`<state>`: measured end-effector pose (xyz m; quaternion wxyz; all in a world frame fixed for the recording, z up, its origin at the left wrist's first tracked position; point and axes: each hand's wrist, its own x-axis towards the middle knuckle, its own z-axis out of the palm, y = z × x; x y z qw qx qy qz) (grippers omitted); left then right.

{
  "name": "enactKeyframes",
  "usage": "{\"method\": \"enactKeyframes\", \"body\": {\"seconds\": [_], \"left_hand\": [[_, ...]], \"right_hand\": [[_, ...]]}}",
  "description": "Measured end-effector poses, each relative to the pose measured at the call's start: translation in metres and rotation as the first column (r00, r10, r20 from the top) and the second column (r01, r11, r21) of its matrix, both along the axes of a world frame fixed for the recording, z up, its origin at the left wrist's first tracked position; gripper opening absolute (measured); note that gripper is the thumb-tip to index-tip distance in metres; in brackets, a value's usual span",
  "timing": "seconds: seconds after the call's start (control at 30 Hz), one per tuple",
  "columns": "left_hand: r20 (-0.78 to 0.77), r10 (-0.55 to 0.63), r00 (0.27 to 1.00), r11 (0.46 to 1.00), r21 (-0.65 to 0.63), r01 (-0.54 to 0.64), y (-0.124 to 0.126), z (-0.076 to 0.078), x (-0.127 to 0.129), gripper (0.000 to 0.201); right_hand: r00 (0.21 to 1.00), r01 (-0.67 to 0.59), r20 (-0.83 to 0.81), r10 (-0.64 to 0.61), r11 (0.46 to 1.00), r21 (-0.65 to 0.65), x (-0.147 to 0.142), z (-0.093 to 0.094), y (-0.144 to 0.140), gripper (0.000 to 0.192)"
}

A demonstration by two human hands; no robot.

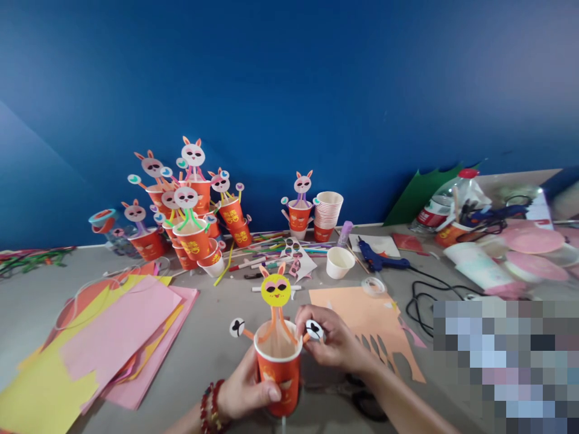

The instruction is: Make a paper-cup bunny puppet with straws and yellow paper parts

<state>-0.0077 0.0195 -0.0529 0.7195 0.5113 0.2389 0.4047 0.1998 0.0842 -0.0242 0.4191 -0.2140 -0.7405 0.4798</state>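
Observation:
My left hand (246, 392) grips an orange-red paper cup (279, 367) near the table's front edge. A yellow bunny face (275, 290) on orange pipe-cleaner stems rises out of the cup. One white round paw disc (237, 327) sticks out on the cup's left. My right hand (335, 340) pinches the other white paw disc (313, 330) at the cup's right rim. A red bead bracelet (210, 407) circles my left wrist.
Several finished bunny cups (190, 232) stand at the back left. Pink and yellow paper sheets (108, 337) lie left. A stack of cups (326, 212), a white cup (339, 262), a blue glue gun (380, 259), tape (373, 286), cut orange paper (362, 313) and scissors (362, 401) lie right.

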Motion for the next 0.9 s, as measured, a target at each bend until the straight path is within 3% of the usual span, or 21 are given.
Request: {"method": "enactKeyframes", "body": {"seconds": [0.6,0.9], "left_hand": [[-0.064,0.013,0.998,1.0,-0.009,-0.013,-0.0009,-0.005,-0.0026,0.085],[-0.055,0.018,0.998,1.0,-0.008,-0.019,-0.0014,-0.0069,-0.0026,0.075]], "right_hand": [[0.999,0.032,0.017,-0.032,0.999,-0.013,-0.001,0.0044,-0.0012,0.007],[0.998,0.049,0.035,-0.048,0.999,-0.011,-0.0016,0.005,-0.0022,0.002]]}}
